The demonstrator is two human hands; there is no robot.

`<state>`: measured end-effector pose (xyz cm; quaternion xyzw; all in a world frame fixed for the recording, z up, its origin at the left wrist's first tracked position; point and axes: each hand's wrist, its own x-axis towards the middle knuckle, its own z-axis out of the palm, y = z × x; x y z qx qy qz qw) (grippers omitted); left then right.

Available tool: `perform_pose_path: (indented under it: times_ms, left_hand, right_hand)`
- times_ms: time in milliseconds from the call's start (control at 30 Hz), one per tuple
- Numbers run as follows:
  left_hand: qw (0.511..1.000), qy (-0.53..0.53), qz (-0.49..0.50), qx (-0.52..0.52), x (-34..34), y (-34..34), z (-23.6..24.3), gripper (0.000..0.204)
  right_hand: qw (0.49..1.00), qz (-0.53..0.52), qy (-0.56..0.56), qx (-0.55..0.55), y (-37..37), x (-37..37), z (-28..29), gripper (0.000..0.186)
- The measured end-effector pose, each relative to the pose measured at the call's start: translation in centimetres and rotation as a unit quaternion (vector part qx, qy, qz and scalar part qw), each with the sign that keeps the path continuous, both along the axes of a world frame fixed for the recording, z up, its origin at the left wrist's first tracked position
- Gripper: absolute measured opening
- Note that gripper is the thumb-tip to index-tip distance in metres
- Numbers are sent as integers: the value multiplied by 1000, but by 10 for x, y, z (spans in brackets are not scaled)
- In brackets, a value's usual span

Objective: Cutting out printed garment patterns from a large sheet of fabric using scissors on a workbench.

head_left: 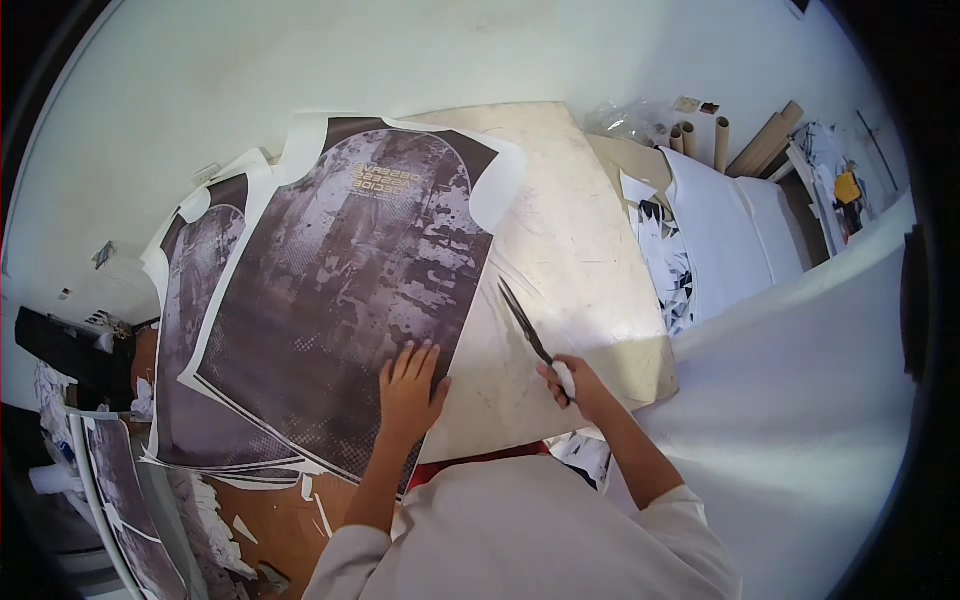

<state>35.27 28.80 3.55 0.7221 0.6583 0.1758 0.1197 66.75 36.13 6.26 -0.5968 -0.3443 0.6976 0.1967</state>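
Note:
A large printed shirt panel [330, 270], dark purple-grey with a mottled pattern and yellow lettering near its top, lies on a pale table [570, 250]. White margin still borders its shoulders and left side, while the right side edge is dark to the rim. My left hand [408, 393] rests flat on the panel's lower right, fingers stretched out. In my right hand [573, 383] is a pair of scissors [527, 322] with long dark blades and a white handle, pointing away from me over the bare tabletop, apart from the panel. Whether the blades are parted is hard to make out.
Under the panel's left side lies another printed panel [195, 300]. White scraps [665, 265] fill a space right of the table, beside a big white roll or sheet [735, 225]. Cardboard tubes [722, 145] lean on the back wall. Paper offcuts [245, 528] lie on the brown floor.

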Motion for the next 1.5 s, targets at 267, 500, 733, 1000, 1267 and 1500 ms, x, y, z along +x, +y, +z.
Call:
perform_pose_path:
  times_ms: [267, 500, 733, 1000, 1267, 1500]
  left_hand:
    - [999, 14, 27, -26, 31, -43, -29, 43]
    - [993, -10, 117, -19, 32, -35, -12, 22]
    - [991, -10, 110, 69, 43, 30, -12, 16]
    - [991, -12, 76, 107, 64, 96, -41, 27]
    - [988, 9, 65, 136, 64, 98, -68, 31]
    - [989, 9, 61, 131, 64, 98, -62, 29]
  right_hand:
    - [998, 54, 16, -13, 84, 8, -27, 41]
    - [991, 130, 13, 3, 149, 26, -31, 34]
    - [980, 199, 29, 8, 149, 58, -22, 11]
    - [980, 200, -22, 1, 145, 52, -33, 31]
    - [989, 145, 14, 17, 130, 42, -55, 31]
    - [994, 109, 14, 21, 101, 15, -62, 32]
